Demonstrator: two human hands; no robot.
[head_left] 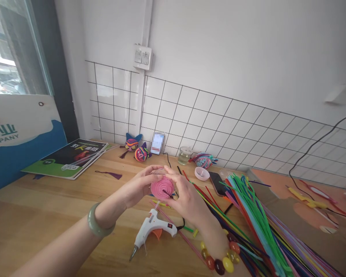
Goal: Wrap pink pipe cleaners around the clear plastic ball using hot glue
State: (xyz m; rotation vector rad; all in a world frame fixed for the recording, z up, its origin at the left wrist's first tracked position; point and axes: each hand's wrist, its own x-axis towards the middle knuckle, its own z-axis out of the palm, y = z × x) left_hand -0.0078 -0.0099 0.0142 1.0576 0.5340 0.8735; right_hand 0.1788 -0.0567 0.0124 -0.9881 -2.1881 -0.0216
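A pink spiral disc [158, 186], coiled from what look like pipe cleaners, is held up between both hands over the table. My left hand [142, 181] grips its left and top edge, fingers closed. From the other side my right hand [187, 194] closes on its right edge, with the thumb low. A short dark strand sticks out near the disc's centre; whether the right thumb pinches it I cannot tell. Just below the hands lies a white hot glue gun [152, 227], nozzle toward me, its black cord running off to the right.
Bundled coloured pipe cleaners [248, 215] spread over the right side. Behind stand a phone [157, 143], a glass jar [185, 155], a small pink bowl [202, 174] and striped craft figures [142, 152]. A purple tassel [112, 175] and a magazine [66, 157] lie left.
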